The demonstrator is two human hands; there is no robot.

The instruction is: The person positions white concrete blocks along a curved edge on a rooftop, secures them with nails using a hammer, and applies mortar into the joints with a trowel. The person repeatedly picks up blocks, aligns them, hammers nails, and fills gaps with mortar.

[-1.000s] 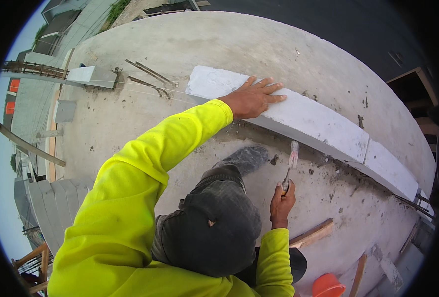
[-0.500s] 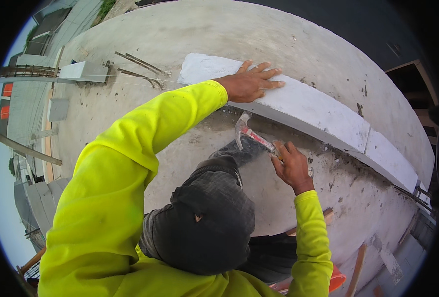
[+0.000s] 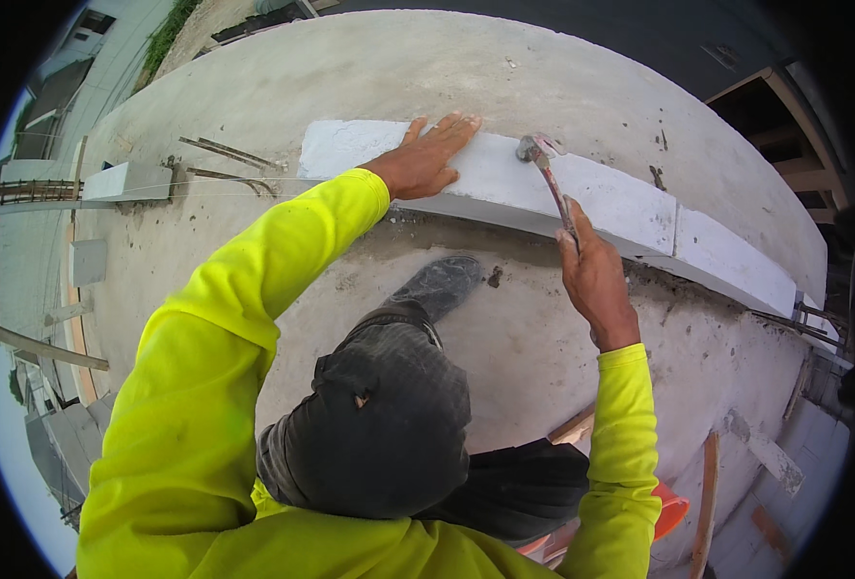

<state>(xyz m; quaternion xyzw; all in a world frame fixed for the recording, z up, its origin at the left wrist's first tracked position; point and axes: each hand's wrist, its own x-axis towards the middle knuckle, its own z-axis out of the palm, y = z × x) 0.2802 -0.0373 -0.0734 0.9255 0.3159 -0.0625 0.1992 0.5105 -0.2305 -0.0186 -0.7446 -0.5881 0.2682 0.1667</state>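
A long row of white blocks (image 3: 610,201) lies across the grey concrete floor in front of me. My left hand (image 3: 427,157) rests flat on top of the nearer-left block, its fingers spread. In my right hand (image 3: 596,275) is a claw hammer (image 3: 550,181), gripped by its handle. The hammer's head is over the top of the same block, right of my left hand; whether it touches the surface I cannot tell. A seam separates this block from another white block (image 3: 736,253) farther right.
Steel bars (image 3: 230,164) stick out of the floor left of the row, with a string running past them. A loose white block (image 3: 128,181) sits at the far left. My boot (image 3: 437,285) stands before the row. An orange bucket (image 3: 670,510) and wood strips (image 3: 705,502) are at lower right.
My right hand has raised the hammer from below the row's near side to over its top. The left hand stays flat on the block. The whole view has shifted slightly.
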